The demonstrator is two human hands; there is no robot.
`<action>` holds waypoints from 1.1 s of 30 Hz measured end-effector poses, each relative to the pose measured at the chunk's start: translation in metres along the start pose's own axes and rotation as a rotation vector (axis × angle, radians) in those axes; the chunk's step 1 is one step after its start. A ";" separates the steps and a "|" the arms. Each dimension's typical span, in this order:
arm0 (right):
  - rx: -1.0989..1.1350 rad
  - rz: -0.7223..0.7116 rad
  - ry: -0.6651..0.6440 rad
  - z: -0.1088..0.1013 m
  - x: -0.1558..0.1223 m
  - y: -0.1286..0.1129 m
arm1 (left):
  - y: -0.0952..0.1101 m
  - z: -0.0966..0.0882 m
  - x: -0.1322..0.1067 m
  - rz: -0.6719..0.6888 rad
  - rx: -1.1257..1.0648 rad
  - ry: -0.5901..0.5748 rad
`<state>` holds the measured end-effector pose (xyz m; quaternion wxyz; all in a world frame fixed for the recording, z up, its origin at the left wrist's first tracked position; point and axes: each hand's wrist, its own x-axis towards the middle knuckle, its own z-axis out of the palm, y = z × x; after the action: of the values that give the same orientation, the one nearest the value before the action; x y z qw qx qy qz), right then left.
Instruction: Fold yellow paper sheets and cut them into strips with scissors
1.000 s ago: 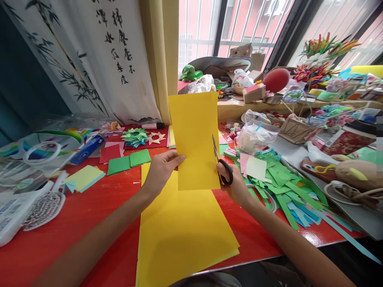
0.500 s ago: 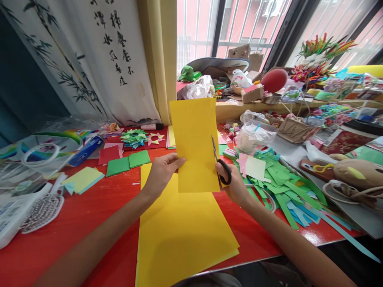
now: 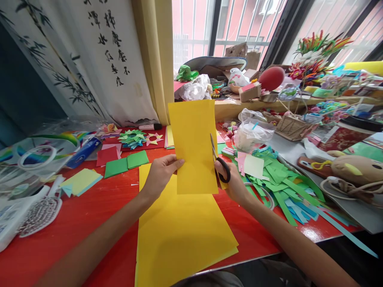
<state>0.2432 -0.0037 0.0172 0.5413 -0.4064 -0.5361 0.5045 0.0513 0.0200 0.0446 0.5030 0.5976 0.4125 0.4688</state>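
Note:
My left hand pinches the left edge of an upright yellow paper sheet held above the red table. Gripped in my right hand are black-handled scissors, their blades pointing up along the sheet's right edge. Under both hands lies a stack of larger yellow sheets, reaching to the table's near edge.
Green and blue paper strips pile up to the right. Green squares, a red square and yellow-blue squares lie left. Tape rolls in plastic sit far left. A wicker basket and cluttered windowsill stand behind.
The held yellow sheet has sunk slightly and the scissors have shifted a little to the left with it. The camera view has drifted slightly.

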 end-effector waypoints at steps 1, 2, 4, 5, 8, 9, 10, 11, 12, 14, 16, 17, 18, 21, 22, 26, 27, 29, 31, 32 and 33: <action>0.000 0.002 0.002 0.000 0.000 0.000 | 0.000 0.000 0.000 0.000 -0.001 -0.001; 0.002 0.007 0.005 0.000 0.000 0.000 | 0.000 0.001 0.000 0.000 -0.004 0.000; 0.012 0.023 0.012 0.000 0.001 0.000 | 0.001 0.001 0.000 -0.005 -0.008 0.003; 0.021 0.032 0.015 0.001 0.001 0.000 | 0.001 0.001 0.000 -0.008 -0.010 0.002; 0.036 0.044 0.019 0.001 0.000 -0.001 | 0.001 0.001 0.000 -0.015 -0.013 -0.004; 0.035 0.045 0.020 0.001 0.000 -0.001 | 0.001 0.001 0.000 -0.017 -0.013 -0.007; 0.031 0.045 0.021 0.001 0.000 -0.001 | 0.001 0.002 -0.001 -0.019 -0.011 -0.009; 0.028 0.044 0.022 0.001 0.000 -0.001 | 0.000 0.002 -0.001 -0.022 -0.010 -0.009; 0.024 0.044 0.022 0.001 0.000 -0.002 | 0.000 0.002 -0.001 -0.025 -0.008 -0.010; 0.012 0.042 0.026 0.000 0.000 -0.001 | -0.001 0.002 -0.001 -0.030 -0.004 -0.009; 0.000 0.037 0.034 0.000 0.001 -0.001 | -0.001 0.002 -0.001 -0.031 -0.006 -0.010; -0.001 0.037 0.038 0.000 0.001 -0.001 | -0.001 0.003 -0.002 -0.031 -0.009 -0.011; -0.001 0.039 0.039 0.000 0.001 -0.001 | -0.001 0.003 -0.002 -0.030 -0.012 -0.013; 0.011 0.048 0.027 0.000 0.001 -0.002 | 0.000 0.003 -0.002 -0.039 -0.030 -0.016; 0.009 0.045 0.010 0.000 0.001 -0.003 | 0.000 0.002 -0.002 -0.046 -0.038 -0.013; 0.005 0.029 -0.113 -0.001 0.002 -0.007 | 0.000 -0.006 0.006 -0.033 -0.076 0.049; 0.005 0.038 -0.145 -0.002 0.003 -0.008 | 0.000 -0.010 0.010 -0.017 -0.086 0.077; -0.005 0.051 -0.178 -0.003 0.005 -0.008 | 0.000 -0.020 0.017 0.004 -0.110 0.129; -0.015 0.013 -0.134 -0.007 0.009 -0.005 | -0.001 -0.029 0.023 -0.014 -0.133 0.156; -0.016 -0.027 -0.079 -0.009 0.012 -0.004 | -0.001 -0.032 0.025 -0.037 -0.142 0.153; -0.018 -0.069 -0.011 -0.012 0.014 -0.002 | -0.002 -0.035 0.027 -0.066 -0.148 0.138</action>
<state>0.2540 0.0110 0.0209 0.5516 -0.3897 -0.5574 0.4829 0.0228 0.0537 0.0489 0.5314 0.5113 0.4299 0.5209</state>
